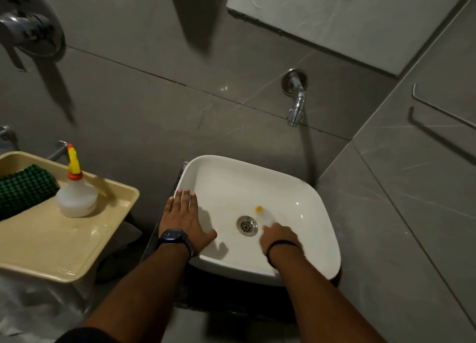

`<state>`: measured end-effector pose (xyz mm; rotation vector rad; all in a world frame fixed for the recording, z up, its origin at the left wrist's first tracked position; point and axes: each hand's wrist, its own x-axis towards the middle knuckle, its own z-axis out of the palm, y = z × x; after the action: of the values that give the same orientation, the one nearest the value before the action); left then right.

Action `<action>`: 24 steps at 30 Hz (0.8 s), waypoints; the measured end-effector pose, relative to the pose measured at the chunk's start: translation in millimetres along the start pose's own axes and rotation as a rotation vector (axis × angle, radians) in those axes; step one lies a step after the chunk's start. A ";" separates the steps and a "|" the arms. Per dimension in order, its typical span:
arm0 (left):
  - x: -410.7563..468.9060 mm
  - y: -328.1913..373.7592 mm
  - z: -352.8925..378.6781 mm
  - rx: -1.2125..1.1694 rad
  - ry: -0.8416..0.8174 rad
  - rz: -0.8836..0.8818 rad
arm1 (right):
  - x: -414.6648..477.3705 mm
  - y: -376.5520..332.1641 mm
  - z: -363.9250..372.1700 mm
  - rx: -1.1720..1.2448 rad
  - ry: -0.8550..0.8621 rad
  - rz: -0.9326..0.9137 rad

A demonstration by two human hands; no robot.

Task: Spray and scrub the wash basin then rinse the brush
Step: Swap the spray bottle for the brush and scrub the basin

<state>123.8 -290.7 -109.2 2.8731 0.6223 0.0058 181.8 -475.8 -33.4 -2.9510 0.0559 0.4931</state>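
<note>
The white wash basin (pixel 231 183) sits low in the middle of the view, with a steel drain (pixel 247 225) at its bottom. My left hand (pixel 184 221) lies flat with fingers spread on the basin's left rim and holds nothing. My right hand (pixel 279 237) is inside the bowl just right of the drain, closed on a pale, motion-blurred brush (pixel 265 215) with a yellow tip that points toward the back wall. A clear spray bottle (pixel 76 196) with a yellow and red nozzle stands upright on the beige tray (pixel 51 239) to the left.
A chrome tap (pixel 296 103) sticks out of the grey tiled wall above the basin, with no water running. A green scrub pad (pixel 23 188) lies on the tray's far left. A shower mixer (pixel 28 26) is at the upper left, and a towel rail (pixel 443 126) is on the right wall.
</note>
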 end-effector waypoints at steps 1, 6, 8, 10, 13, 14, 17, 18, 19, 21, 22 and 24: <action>0.3 0.7 0.3 -0.002 0.003 0.000 | 1.4 10.1 -4.0 -0.070 0.012 0.046; -2.1 1.3 -1.4 -0.001 0.004 -0.001 | -14.9 -4.1 -37.7 -0.511 -0.246 0.012; -1.7 -0.6 -2.0 -0.001 -0.003 -0.011 | -23.9 -30.3 -42.3 -0.407 -0.390 -0.095; -1.5 0.3 -2.7 -0.007 -0.012 0.000 | -29.5 -47.9 -37.7 -0.170 -0.451 -0.135; -2.5 2.2 -1.5 -0.035 -0.007 -0.001 | -24.0 -56.9 -14.1 -0.035 -0.300 -0.189; -2.0 1.5 -0.8 -0.037 0.001 -0.003 | -18.5 -53.9 -3.9 -0.035 -0.220 -0.198; -0.4 0.2 1.7 -0.034 0.008 -0.008 | -3.8 -32.5 5.4 -0.010 -0.078 -0.114; -0.1 0.1 2.0 -0.031 0.011 -0.012 | -1.1 -25.9 0.9 -0.042 -0.054 -0.060; 0.3 0.3 1.9 -0.029 0.012 -0.012 | 1.7 -19.7 -5.3 -0.112 -0.057 -0.011; 0.3 0.1 0.5 -0.025 0.010 -0.004 | 3.5 -13.6 -23.1 -0.328 -0.154 0.027; 0.0 0.3 0.1 -0.025 0.011 -0.002 | 1.3 -15.8 -33.3 -0.415 -0.247 0.012; -0.2 0.6 -0.3 -0.030 0.005 -0.007 | -9.1 -27.0 -49.4 -0.428 -0.437 -0.052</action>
<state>123.9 -291.3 -108.7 2.8434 0.6276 0.0216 190.7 -456.5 19.6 -3.1470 -0.1984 1.2680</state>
